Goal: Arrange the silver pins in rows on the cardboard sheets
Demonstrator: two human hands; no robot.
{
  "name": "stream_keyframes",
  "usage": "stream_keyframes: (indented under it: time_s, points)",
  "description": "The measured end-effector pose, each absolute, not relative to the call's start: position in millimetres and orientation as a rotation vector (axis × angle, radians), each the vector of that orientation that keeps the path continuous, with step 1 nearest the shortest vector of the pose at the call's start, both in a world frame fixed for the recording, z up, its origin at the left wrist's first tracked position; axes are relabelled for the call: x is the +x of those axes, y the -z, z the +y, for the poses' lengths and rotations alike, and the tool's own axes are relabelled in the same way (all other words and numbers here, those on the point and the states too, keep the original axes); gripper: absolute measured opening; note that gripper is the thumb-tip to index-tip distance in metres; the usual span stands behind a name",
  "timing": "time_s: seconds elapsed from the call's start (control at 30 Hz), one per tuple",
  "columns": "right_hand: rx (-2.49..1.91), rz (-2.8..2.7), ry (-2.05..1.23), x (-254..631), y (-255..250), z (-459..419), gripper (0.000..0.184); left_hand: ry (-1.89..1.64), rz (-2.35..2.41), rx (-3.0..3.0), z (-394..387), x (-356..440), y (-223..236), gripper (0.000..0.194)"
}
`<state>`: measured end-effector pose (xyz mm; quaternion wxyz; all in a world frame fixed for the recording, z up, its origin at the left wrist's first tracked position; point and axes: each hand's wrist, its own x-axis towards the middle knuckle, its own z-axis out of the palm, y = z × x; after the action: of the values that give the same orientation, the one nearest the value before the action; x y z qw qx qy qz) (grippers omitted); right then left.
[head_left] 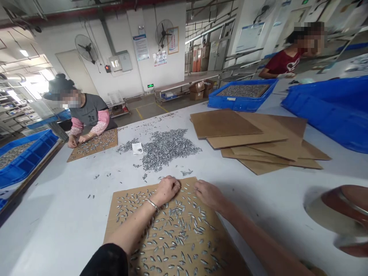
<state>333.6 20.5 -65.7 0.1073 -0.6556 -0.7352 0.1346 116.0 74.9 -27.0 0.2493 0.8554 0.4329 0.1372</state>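
Observation:
A brown cardboard sheet [138, 230] lies on the white table before me, strewn with many small, pointed silver metal pieces [176, 240]. My left hand [168, 189], with a bracelet at the wrist, rests over the sheet's far edge, its fingers curled closed. Whatever those fingers hold is hidden. Close by, my right hand [207, 194] is at the far right corner of the sheet, fingers also curled in and pressed together. I cannot make out what is in them. Just beyond the sheet spreads a big heap of the same silver pieces [168, 148].
A small white paper [137, 148] lies on the heap's left side. Stacked cardboard sheets [230, 124] and blue bins [237, 103] stand at right. At far left, a co-worker [89, 115] handles pieces on another sheet. Another person [283, 61] sits at far right.

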Motion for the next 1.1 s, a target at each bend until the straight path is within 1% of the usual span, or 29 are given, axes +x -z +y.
stream_keyframes:
  time_s: [0.23,0.43,0.7,0.9,1.0,1.1]
  points:
    - [-2.01,-2.025,-0.401,335.9,76.2,25.4,0.024,-0.197,1.018,2.38,65.6,112.3,22.2,0.018]
    - [-1.9,-1.961,-0.245,337.6,83.8,4.1,0.022,0.016,1.154,2.397,53.5,111.8,20.3,0.012]
    - [-1.813,-2.016,-0.474,334.0,80.2,-35.3,0.02,0.151,1.314,2.447,48.7,115.0,29.6,0.017]
    - [-1.734,-2.027,-0.55,334.3,85.4,-31.4,0.018,0.173,1.348,2.5,44.1,118.1,25.7,0.022]
    - [-1.711,-2.074,-0.531,335.8,91.8,-28.2,0.02,0.193,1.367,2.516,41.4,120.0,20.5,0.025]
    - [-1.719,-2.098,-0.446,337.0,93.9,-28.1,0.022,0.209,1.392,2.521,38.7,121.0,16.1,0.026]
